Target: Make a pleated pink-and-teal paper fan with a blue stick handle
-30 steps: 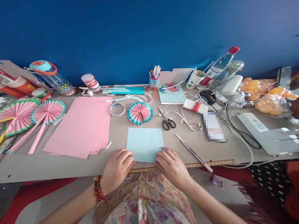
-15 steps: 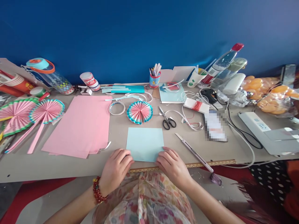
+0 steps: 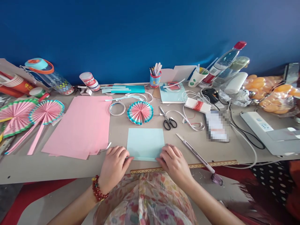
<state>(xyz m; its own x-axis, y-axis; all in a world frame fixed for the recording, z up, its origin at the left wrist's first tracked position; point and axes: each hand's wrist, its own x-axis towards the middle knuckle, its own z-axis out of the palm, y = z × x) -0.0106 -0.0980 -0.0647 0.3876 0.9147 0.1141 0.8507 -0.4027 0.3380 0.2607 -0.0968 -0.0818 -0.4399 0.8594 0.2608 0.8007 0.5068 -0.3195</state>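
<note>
A light blue paper sheet (image 3: 145, 143) lies flat on the grey table (image 3: 58, 168) right in front of me. My left hand (image 3: 114, 167) pinches its near left corner, fingers curled on the edge. My right hand (image 3: 173, 162) pinches the near right corner the same way. A narrow strip along the paper's near edge is turned up between my hands. A craft knife (image 3: 194, 153) lies just right of my right hand.
Pink paper sheets (image 3: 79, 125) lie to the left, with pink pleated fans (image 3: 30, 115) beyond. A round folded rosette (image 3: 140, 112), tape ring (image 3: 117, 108), scissors (image 3: 167, 118), pen cup (image 3: 154, 78), bottles (image 3: 220, 65) and cables (image 3: 243, 137) crowd the back and right.
Both hands have slid slightly forward on the blue paper's near edge, and a narrow fold now shows along it. Nothing else on the table moved.
</note>
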